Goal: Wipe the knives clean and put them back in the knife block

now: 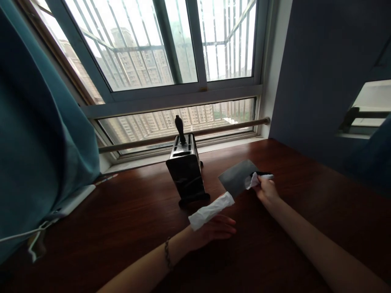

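My right hand (268, 191) is closed round the dark handle of a cleaver (236, 177). Its broad grey blade points left, over the table. A crumpled white tissue (252, 181) is bunched where the blade meets the handle, against my right fingers. To the left and nearer to me, my left hand (210, 234) has a folded strip of white tissue (211, 210) pinched along its upper side, the other fingers stretched out. This strip lies close to the blade's lower edge; whether they touch I cannot tell. My left thumb is mostly hidden behind the strip.
A black knife block (187, 175) stands beyond my left hand, with one dark knife handle (180, 129) sticking up from it. Behind the brown table (146, 191) are a rail (140, 143) and a barred window. A teal curtain (76, 146) and white cord (20, 236) are at left.
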Action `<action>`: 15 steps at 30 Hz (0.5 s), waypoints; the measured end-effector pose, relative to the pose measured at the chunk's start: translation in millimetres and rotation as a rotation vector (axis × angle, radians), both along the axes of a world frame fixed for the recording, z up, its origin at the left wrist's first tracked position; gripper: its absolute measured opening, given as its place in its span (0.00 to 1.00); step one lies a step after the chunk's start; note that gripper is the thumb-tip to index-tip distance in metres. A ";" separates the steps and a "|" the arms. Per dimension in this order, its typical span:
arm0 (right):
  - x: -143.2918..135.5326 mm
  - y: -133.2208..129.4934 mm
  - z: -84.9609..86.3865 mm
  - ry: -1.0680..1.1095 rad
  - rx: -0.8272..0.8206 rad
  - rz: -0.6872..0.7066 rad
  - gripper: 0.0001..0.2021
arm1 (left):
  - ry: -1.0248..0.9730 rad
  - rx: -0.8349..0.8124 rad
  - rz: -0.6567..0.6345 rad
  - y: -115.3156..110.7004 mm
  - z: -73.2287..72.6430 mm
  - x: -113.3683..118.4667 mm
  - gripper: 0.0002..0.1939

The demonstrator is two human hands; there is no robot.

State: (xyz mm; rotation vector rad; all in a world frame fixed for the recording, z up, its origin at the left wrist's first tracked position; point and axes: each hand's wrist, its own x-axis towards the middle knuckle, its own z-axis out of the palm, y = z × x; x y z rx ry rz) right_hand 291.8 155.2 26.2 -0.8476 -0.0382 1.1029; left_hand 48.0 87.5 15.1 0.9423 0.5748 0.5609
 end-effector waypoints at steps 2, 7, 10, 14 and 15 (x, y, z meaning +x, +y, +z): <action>-0.3 1.1 -4.5 -0.030 -0.001 -0.008 0.11 | -0.051 -0.096 -0.029 16.5 -2.3 -7.3 0.30; -6.7 0.4 -12.3 -0.123 0.029 0.005 0.08 | 0.023 -0.221 -0.315 54.5 -10.0 -7.3 0.33; -14.9 -4.1 -14.6 -0.176 0.035 0.032 0.06 | 0.180 -0.177 -0.397 53.0 -6.7 -1.7 0.37; -18.7 -5.7 -19.1 -0.186 0.049 0.097 0.05 | 0.364 -0.118 -0.377 37.3 6.8 -1.0 0.25; -16.1 -3.9 -20.3 -0.209 0.052 0.107 0.05 | 0.366 -0.098 -0.361 34.5 9.4 -2.3 0.23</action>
